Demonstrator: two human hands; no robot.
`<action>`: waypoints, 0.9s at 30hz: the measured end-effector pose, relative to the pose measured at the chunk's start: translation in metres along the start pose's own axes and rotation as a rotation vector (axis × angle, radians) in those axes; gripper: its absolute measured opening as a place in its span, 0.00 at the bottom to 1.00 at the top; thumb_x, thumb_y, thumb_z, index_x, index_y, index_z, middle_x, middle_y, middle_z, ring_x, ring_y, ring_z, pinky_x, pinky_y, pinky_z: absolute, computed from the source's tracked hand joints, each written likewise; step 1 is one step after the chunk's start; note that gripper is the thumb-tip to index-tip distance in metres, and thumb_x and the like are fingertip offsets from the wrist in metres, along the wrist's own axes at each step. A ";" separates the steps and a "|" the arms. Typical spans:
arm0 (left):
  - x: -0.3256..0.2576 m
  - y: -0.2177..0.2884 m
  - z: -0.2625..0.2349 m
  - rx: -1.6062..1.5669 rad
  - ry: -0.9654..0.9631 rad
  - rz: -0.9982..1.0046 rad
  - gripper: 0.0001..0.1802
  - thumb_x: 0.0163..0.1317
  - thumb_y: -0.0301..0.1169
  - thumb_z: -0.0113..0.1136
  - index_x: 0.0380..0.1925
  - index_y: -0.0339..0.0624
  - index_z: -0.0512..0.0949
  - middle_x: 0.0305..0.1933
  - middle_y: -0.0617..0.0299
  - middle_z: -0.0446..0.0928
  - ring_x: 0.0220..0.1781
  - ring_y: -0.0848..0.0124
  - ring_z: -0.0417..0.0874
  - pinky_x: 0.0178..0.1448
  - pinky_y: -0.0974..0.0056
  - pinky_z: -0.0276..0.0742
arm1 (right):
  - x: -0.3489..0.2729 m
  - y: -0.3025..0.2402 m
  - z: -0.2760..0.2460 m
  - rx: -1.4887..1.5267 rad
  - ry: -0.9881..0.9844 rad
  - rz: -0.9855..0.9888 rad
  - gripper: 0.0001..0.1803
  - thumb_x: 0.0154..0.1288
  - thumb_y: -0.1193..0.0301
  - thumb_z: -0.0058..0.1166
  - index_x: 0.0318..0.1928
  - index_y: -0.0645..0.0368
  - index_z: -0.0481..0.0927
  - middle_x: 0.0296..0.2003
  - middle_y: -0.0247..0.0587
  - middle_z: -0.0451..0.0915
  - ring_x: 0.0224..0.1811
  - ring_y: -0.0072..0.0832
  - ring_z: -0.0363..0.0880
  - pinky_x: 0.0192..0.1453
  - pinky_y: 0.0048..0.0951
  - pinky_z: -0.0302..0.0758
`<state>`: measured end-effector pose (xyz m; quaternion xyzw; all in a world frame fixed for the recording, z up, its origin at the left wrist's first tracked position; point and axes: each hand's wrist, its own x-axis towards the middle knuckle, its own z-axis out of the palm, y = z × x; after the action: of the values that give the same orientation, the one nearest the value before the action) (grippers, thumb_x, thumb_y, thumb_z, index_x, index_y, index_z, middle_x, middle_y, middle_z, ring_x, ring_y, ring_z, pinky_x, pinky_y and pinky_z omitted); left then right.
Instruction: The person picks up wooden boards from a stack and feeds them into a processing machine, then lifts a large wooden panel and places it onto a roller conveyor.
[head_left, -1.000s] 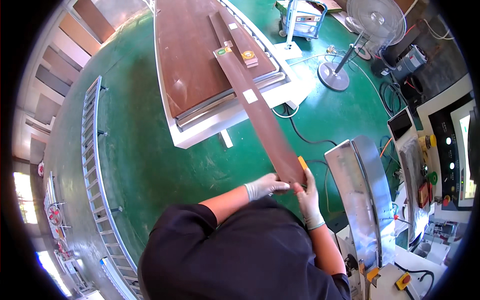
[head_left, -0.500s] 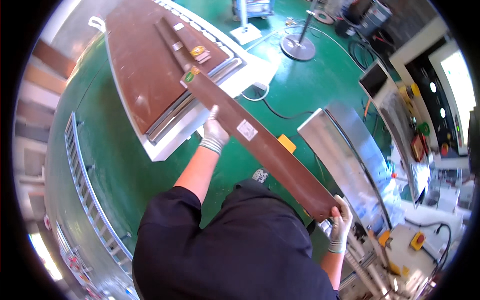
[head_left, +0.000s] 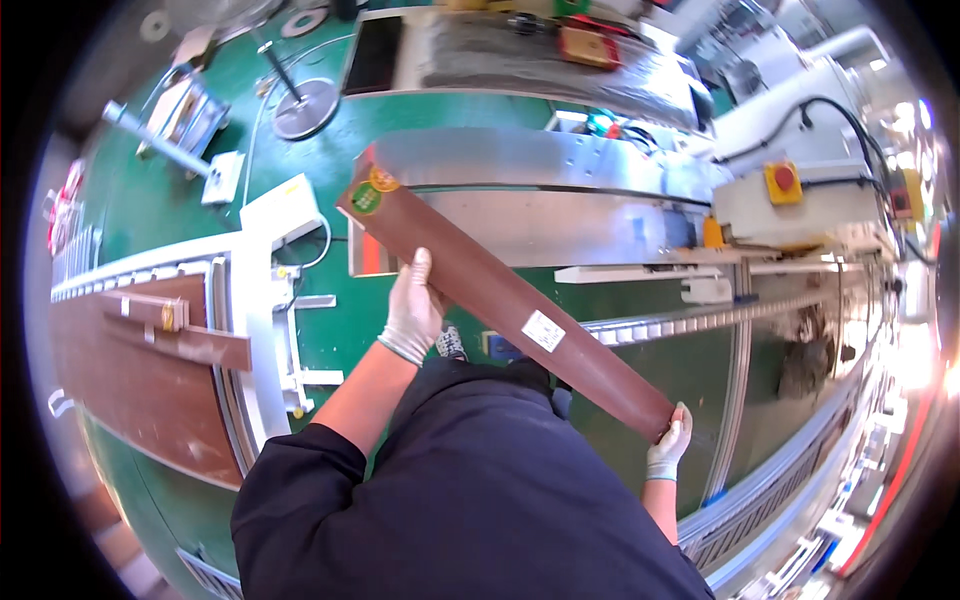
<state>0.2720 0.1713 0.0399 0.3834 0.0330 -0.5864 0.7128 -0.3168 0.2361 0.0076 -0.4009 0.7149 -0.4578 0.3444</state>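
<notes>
A long, narrow brown board [head_left: 490,272] slants across in front of me, its far end up to the left and its near end down to the right. My left hand [head_left: 413,308], in a pale glove, grips its left edge below the upper end. Holding the lower right corner is my right hand [head_left: 672,443], gloved too. Near the upper end are a green round sticker [head_left: 366,198] and an orange one [head_left: 384,179], and a white label [head_left: 543,331] is on the middle. Beyond the board lies a long metal bed [head_left: 560,222] with a dark slot.
At left, a white-framed table [head_left: 262,340] carries a large brown sheet and several brown strips [head_left: 180,338]. A machine housing with a red button [head_left: 785,178] stands at right. A roller rail [head_left: 710,318] runs below it. A round-based stand [head_left: 305,108] is at far left.
My view has turned right, so the table with brown sheets is now at left and the metal bed lies ahead. The board has swung along, both hands still gripping it.
</notes>
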 end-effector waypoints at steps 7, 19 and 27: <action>0.011 -0.094 0.053 0.187 -0.150 -0.306 0.19 0.82 0.42 0.54 0.67 0.49 0.73 0.61 0.62 0.82 0.59 0.64 0.85 0.64 0.52 0.84 | -0.113 0.097 -0.098 0.219 0.300 0.477 0.23 0.78 0.59 0.53 0.65 0.58 0.78 0.55 0.36 0.81 0.55 0.30 0.80 0.64 0.37 0.79; 0.053 -0.032 0.083 0.286 -0.135 -0.104 0.33 0.82 0.58 0.40 0.76 0.51 0.68 0.76 0.59 0.72 0.75 0.58 0.74 0.80 0.45 0.65 | -0.071 -0.036 -0.021 0.064 0.095 0.255 0.22 0.85 0.59 0.46 0.62 0.63 0.81 0.53 0.39 0.82 0.60 0.25 0.76 0.69 0.32 0.70; 0.067 0.044 0.020 0.325 0.014 -0.044 0.29 0.75 0.62 0.43 0.41 0.49 0.79 0.42 0.63 0.80 0.50 0.63 0.82 0.64 0.49 0.76 | -0.035 -0.140 0.058 0.635 0.242 0.045 0.22 0.69 0.66 0.46 0.53 0.71 0.80 0.42 0.46 0.82 0.45 0.32 0.82 0.59 0.33 0.77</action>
<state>0.3231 0.1063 0.0430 0.4971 -0.0488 -0.5969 0.6279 -0.2157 0.2089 0.1220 -0.2003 0.5810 -0.6942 0.3747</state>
